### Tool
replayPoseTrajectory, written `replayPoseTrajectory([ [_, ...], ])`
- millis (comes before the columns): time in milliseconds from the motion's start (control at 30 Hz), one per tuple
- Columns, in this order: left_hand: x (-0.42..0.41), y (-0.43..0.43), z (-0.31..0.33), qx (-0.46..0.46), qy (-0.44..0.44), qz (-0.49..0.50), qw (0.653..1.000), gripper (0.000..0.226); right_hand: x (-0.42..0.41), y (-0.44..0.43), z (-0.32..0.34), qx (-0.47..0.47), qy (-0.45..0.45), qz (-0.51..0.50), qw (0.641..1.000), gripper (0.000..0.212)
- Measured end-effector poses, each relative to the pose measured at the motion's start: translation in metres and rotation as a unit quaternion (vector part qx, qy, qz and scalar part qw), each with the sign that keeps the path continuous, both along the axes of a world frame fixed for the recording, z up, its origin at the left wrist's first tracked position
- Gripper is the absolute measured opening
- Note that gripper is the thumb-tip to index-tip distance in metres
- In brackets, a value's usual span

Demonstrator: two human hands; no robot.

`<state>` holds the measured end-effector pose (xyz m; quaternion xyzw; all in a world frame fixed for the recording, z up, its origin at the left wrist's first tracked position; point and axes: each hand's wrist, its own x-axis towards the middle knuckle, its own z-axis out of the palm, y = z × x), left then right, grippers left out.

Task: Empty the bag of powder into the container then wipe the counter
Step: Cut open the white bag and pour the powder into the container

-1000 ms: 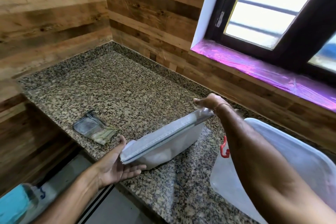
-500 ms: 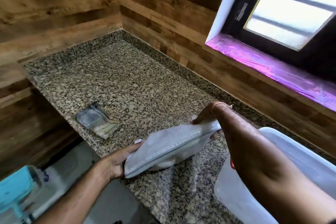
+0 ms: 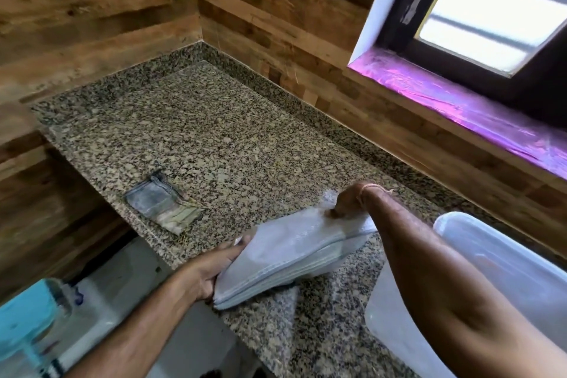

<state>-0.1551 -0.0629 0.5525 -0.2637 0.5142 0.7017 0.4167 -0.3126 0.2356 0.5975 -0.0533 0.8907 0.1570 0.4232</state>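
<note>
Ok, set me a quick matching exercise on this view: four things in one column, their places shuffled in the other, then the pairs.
Things
1. white plastic bag of powder
2. folded grey cloth
3. translucent plastic container
4. shiny purple film

Places
A. stretched along the ledge below the window
B. lying flat on the granite counter, near its left front edge
C. at the far right of the view
D. held at its ends by the left hand and right hand

Pairs: 1-D, 2-B, 3-C, 4-A
</note>
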Motion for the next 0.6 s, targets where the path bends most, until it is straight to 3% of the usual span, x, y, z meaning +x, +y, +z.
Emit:
replayPoseTrajectory([
  [100,-0.004,0.009,0.023,-0.043,0.016,-0.039,0.998,0.066,0.005,0.001,0.007,0.036,0.005,0.048,0.998,0.065],
  [233,-0.012,0.008,0.027,-0.096,0.024,-0.067,0.993,0.055,0.007,0.009,0.003,0.004,0.039,0.032,0.999,0.063],
  [400,-0.010,-0.005,0.021,-0.201,0.054,-0.040,0.977,0.038,0.014,0.027,0.001,-0.084,0.081,-0.081,0.990,0.053],
  [500,-0.010,-0.014,0.020,-0.216,0.086,-0.027,0.972,0.033,0.026,0.033,0.005,-0.111,0.066,-0.096,0.987,0.060],
  [600,-0.006,-0.019,0.018,-0.250,0.109,-0.052,0.961,0.012,0.033,0.026,0.004,-0.113,0.073,-0.091,0.987,0.070],
])
